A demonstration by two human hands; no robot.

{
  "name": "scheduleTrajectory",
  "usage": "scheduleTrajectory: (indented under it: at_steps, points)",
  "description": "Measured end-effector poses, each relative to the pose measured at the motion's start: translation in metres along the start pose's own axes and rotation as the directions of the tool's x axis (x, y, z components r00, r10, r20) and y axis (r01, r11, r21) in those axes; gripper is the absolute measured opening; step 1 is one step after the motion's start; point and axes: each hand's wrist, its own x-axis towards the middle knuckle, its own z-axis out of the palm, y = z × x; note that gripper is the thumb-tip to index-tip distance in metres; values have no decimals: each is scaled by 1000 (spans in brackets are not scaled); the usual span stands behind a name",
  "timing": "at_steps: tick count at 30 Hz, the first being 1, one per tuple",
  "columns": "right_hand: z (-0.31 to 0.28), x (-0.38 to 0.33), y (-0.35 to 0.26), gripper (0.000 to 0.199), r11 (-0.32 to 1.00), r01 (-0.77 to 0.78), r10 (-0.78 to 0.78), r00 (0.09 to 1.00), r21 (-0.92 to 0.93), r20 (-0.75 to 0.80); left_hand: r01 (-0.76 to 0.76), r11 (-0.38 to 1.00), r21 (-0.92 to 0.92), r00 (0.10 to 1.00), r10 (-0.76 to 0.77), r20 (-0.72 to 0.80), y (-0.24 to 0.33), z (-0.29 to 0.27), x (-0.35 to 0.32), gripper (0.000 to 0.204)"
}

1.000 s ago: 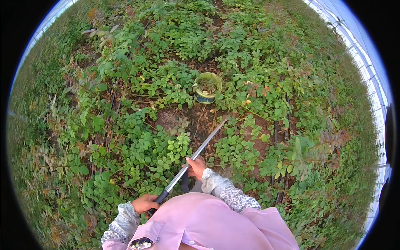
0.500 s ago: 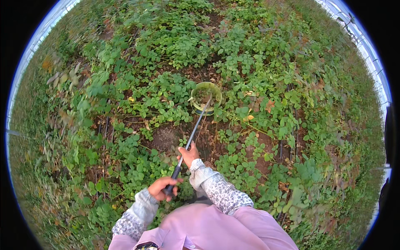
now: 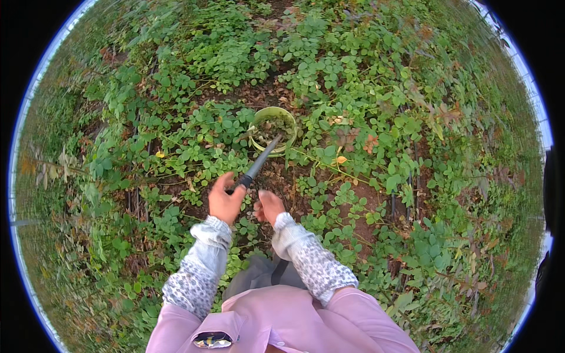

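Note:
My left hand is closed around the black handle of a long grey rod, near its end. The rod slants away to the right, and its far tip is inside a yellow-green bucket. My right hand is just right of the handle and apart from it. Its fingers are curled in and slightly blurred; whether anything is inside them is hidden. Dry brown leaves or clods lie in the bucket, which stands on the ground among low plants.
Leafy green plants spread on all sides, with brown soil and dry leaves between them. Dark thin hoses run along the ground at right. A green stem trails rightward from beside the bucket.
My left hand has moved forward with the rod's handle. My right hand has let go of the shaft and drawn slightly aside. The bucket appears farther left as the view shifted.

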Motion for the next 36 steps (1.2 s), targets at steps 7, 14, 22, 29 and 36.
scheduleTrajectory:
  at_steps: [7,14,22,29,36]
  points:
    - [-147,-53,61,29,872,-352,262,922,-339,-284,-66,992,108,997,61,43,26,3,96,30]
    - [-266,-67,111,29,922,-388,319,756,1,-571,-111,982,156,994,110,16,47,42,157,33]
    - [-276,93,161,28,805,-383,78,825,-453,-559,-144,976,-162,989,139,-39,43,59,212,31]
    - [-250,353,166,28,586,-347,-58,883,-732,-465,-329,926,185,927,355,-125,-4,49,230,33]
    - [-271,487,187,33,521,-326,-106,892,-789,-438,-234,683,692,866,470,-171,-42,24,251,18]
